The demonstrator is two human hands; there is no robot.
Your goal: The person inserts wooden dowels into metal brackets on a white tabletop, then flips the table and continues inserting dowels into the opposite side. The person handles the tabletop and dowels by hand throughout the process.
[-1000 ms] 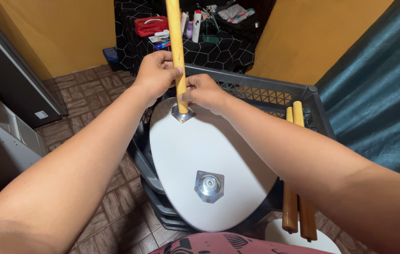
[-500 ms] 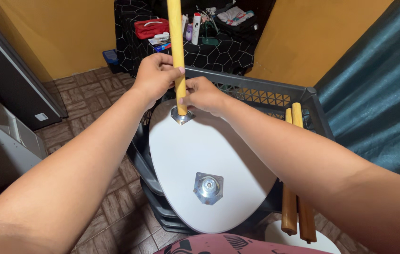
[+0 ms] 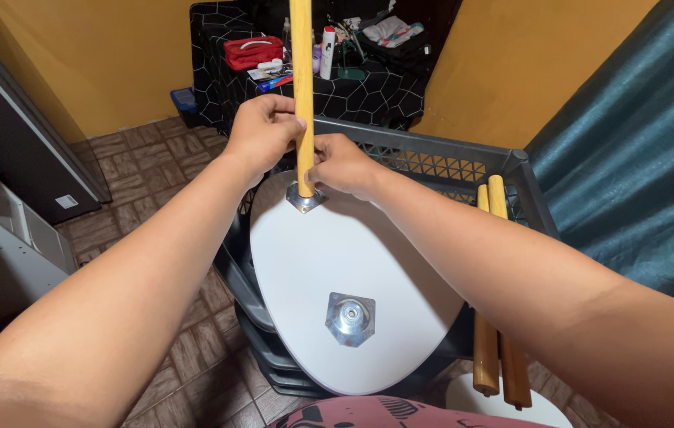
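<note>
A round white tabletop (image 3: 329,254) lies underside up on a dark plastic crate (image 3: 448,162). A yellow wooden leg (image 3: 302,87) stands upright in a metal bracket (image 3: 306,198) at the top's far edge. My left hand (image 3: 262,135) wraps the leg from the left. My right hand (image 3: 341,166) grips its lower end from the right, just above the bracket. A second metal bracket (image 3: 350,319) sits bare near the middle of the top.
Two more wooden legs (image 3: 492,293) lean against the crate's right side. A patterned black table (image 3: 329,83) with a red pouch (image 3: 252,52) and bottles stands behind. A teal curtain (image 3: 638,158) hangs right, grey furniture (image 3: 4,190) left, tiled floor (image 3: 155,182) below.
Both hands have shifted slightly on the leg's lower end; the leg stays upright in the far bracket. The tabletop has not moved.
</note>
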